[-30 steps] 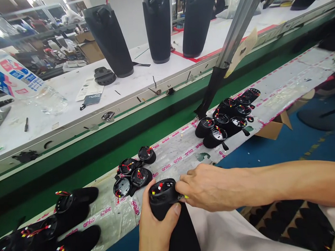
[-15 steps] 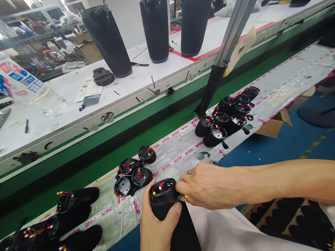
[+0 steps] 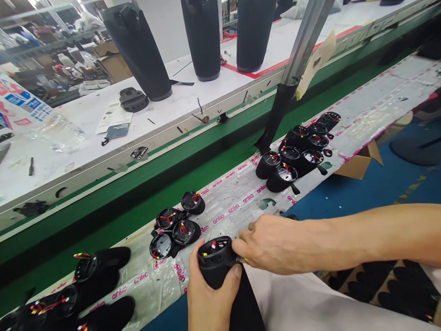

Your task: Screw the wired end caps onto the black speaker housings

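My left hand (image 3: 212, 296) is wrapped round a black cylindrical speaker housing (image 3: 247, 307), thumb in front and fingers behind. The housing leans against my lap with its open end up; red, white and yellow wire connectors show inside the rim. At the right side of that rim, my right hand (image 3: 268, 243) is closed in a pinch. A speck of yellow shows under its fingers, but what they grip is hidden. Just behind the right wrist a small dark rounded end (image 3: 291, 216) pokes out; whether the hand holds it, I cannot tell.
Several similar housings (image 3: 186, 232) with loose wires stand on the plastic-covered bench (image 3: 222, 216); others (image 3: 290, 153) stand farther right. More lie at the lower left. A metal post (image 3: 303, 46) rises beyond. Tall dark speakers (image 3: 201, 40) and a plastic bottle (image 3: 19, 102) occupy the white table.
My right hand has turned slightly at the rim, and a dark rounded end has come into sight behind the wrist. My left hand keeps its hold on the housing. The view has shifted a little.
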Available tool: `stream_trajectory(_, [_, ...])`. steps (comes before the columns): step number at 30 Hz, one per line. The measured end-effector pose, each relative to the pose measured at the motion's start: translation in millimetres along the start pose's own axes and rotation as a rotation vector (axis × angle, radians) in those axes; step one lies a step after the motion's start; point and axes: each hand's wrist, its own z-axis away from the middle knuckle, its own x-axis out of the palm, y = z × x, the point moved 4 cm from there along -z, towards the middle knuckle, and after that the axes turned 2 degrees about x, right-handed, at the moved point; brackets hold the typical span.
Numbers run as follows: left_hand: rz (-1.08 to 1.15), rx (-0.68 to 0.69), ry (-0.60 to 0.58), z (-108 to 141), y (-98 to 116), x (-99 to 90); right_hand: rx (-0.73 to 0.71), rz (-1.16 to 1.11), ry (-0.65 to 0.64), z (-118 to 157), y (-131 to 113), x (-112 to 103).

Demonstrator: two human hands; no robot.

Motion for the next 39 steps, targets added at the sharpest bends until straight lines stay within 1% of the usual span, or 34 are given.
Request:
stream_trajectory(4, [-0.084,-0.016,0.073,4.9,4.3,2.2,-0.041,0.038,-0.027,-2.7,-5.6,-5.8])
stream_trajectory(7, [-0.132,-0.028,0.113,5.2,4.0,3.2,-0.026,0.019,-0.051,-6.2,-6.0,-9.3])
stream_trajectory(10, [-0.086,-0.012,0.083,0.6,-1.3,3.3,-0.006,-0.054,-0.098,-10.8,-0.8,-6.2])
stream_trajectory(12, [-0.009,0.005,0.049,-3.1,-6.0,2.4,0.016,-0.159,-0.103,-13.1,4.1,-0.1])
stream_trajectory(14, [0.045,0.009,0.029,-5.1,-9.6,1.0,0.064,-0.264,-0.074,-13.8,8.7,7.5])
stream_trajectory(16, [0.050,-0.003,0.023,-4.8,-11.3,0.1,0.101,-0.296,-0.034,-13.0,10.7,13.4])
stream_trajectory(19, [0.033,0.005,-0.002,-1.9,-8.4,0.7,0.082,-0.242,-0.011,-11.4,8.0,13.8])
stream_trajectory(23, [0.005,0.008,-0.016,0.9,-2.4,0.4,0.032,-0.152,-0.027,-11.9,4.3,5.3])
stream_trajectory(27, [-0.046,0.002,-0.014,2.1,0.4,-0.6,0.048,-0.121,-0.015,-12.7,2.8,5.4])
stream_trajectory(31, [-0.079,0.003,0.039,5.4,1.2,-1.5,0.049,-0.086,0.009,-10.9,-2.6,7.0])
stream_trajectory(33, [-0.097,0.003,0.072,7.3,1.0,-1.5,0.047,-0.057,-0.011,-9.6,-4.8,4.4])
stream_trajectory(35, [-0.125,0.010,0.074,8.7,1.2,-0.2,0.039,-0.052,-0.042,-9.0,-5.5,0.0])
stream_trajectory(39, [-0.212,0.023,0.070,8.8,1.3,2.1,0.012,-0.125,-0.122,-12.1,-3.0,-3.4])
